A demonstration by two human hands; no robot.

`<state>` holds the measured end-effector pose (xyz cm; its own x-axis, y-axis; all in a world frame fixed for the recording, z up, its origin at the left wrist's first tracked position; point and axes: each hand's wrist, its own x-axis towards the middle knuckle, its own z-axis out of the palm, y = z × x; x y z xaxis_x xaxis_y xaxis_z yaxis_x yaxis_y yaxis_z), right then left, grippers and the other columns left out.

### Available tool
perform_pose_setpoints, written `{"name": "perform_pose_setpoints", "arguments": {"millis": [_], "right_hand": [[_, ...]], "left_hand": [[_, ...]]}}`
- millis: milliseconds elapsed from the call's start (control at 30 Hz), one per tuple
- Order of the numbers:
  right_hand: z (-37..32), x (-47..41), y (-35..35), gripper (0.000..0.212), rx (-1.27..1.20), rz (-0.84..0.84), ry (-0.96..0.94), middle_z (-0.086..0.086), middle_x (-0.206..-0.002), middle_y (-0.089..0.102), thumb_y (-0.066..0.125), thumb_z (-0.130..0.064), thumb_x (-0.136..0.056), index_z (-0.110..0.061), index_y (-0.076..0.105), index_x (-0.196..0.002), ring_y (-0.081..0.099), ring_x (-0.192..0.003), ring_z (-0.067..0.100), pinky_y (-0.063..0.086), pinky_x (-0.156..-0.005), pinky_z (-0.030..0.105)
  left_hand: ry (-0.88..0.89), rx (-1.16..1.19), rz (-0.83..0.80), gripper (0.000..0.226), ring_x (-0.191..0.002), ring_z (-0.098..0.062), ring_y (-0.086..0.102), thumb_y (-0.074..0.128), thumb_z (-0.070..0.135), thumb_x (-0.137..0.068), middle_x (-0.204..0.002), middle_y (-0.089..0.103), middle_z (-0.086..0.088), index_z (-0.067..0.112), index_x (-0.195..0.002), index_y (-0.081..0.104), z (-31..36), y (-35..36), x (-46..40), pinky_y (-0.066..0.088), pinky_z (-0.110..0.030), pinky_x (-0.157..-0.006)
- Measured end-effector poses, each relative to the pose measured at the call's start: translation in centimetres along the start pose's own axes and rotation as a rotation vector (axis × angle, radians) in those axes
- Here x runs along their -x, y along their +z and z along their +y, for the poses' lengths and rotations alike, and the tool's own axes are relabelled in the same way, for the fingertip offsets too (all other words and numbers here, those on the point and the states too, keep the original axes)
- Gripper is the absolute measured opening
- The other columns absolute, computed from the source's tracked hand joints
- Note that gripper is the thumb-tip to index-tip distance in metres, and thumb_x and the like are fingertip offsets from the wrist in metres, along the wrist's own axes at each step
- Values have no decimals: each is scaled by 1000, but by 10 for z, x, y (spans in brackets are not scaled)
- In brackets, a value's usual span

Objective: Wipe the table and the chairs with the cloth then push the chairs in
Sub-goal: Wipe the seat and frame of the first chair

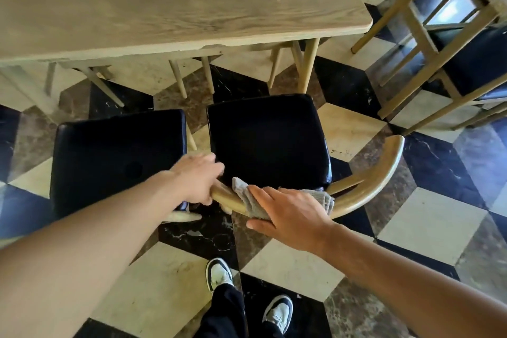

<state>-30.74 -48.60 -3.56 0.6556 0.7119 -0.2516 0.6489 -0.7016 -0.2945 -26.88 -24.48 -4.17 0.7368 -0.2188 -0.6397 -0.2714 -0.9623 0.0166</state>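
Lower centre of frame: right hand [288, 211] pressing grey cloth [321, 199] flat around curved chair backrest [367, 181] to wipe; left hand [196, 180] gripping rail end, steadying. Table [164, 3] above, chairs unpushed.

**Floor and table**

A tiled floor [428, 217] in black, cream and brown diamonds is seen throughout; on it stand a wooden table [175, 3], two black-seated chairs [263, 140] [115, 156] drawn out just beside each other, and further wooden furniture [439, 44] at the upper right; two shoes [219, 274] [278, 311] are planted on the tiles at the lower edge; more chair legs [178, 78] are seen under the table; nothing is seen lying on the tabletop.
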Motion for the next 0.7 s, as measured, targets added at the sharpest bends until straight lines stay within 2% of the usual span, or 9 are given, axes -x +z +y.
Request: {"name": "perform_pose_setpoints", "arguments": {"millis": [100,167,267,367,433,533,600,667,700], "right_hand": [[9,18,-3,73,52,10,2,-11,-124,59,21,-80,-93,-46,10,-157,62,-95,16,53,-81,36],[13,29,-2,74,46,-13,-11,-10,-137,53,23,-82,-92,-51,1,-156,60,-106,18,51,-90,40],[10,31,0,72,80,-9,-63,-5,-151,46,30,-70,-98,-46,-1,-158,54,-125,23,46,-100,44],[-15,4,4,71,90,21,-84,0,-155,44,34,-57,-102,-36,-2,-160,58,-121,26,49,-95,45],[-40,-22,13,74,91,48,-91,9,-160,35,40,-51,-102,-33,-3,-160,56,-121,31,50,-96,49],[-78,-70,29,90,123,52,-25,19,-166,7,57,-35,-98,-32,-9,-159,43,-129,40,46,-99,56],[-94,-98,32,99,113,64,42,21,-165,1,64,-26,-93,-32,-10,-159,44,-123,42,48,-96,56],[-100,-117,31,94,64,80,92,20,-161,16,66,-23,-92,-35,1,-158,51,-110,38,52,-88,51],[-100,-123,30,85,31,91,112,16,-154,28,65,-24,-93,-36,9,-156,54,-102,35,53,-83,47]], "left_hand": [[-237,272,-158,34,-99,-25,55,63,10,-84,-104,52,-4,7,-117,53,-15,-11,1,46,-37,-78],[-283,483,-160,23,-90,-27,65,52,4,-91,-98,65,-11,3,-112,62,-22,-13,-2,53,-38,-75],[-402,818,-41,27,-81,-31,74,46,4,-95,-93,73,-21,-3,-106,70,-26,-11,-7,60,-33,-74],[-528,1008,60,28,-81,-33,73,45,9,-96,-105,69,-21,0,-112,67,-34,-10,-6,62,-44,-80],[-523,1087,40,25,-88,-30,66,44,12,-96,-105,66,-17,-1,-101,65,-38,-16,-7,58,-44,-85],[-546,1159,8,22,-72,-30,52,46,18,-90,-81,54,-18,4,-73,51,-43,-23,-7,43,-37,-66],[-586,1243,-44,38,-83,-33,60,43,39,-92,-92,61,-18,5,-87,60,-49,-20,-6,46,-38,-72],[-594,1297,-36,56,-107,-32,61,37,56,-93,-118,64,-14,14,-120,64,-57,-8,-9,49,-46,-91],[-597,1313,-8,60,-110,-31,60,35,59,-94,-124,63,-12,16,-128,61,-60,-2,-9,49,-48,-95]]}}
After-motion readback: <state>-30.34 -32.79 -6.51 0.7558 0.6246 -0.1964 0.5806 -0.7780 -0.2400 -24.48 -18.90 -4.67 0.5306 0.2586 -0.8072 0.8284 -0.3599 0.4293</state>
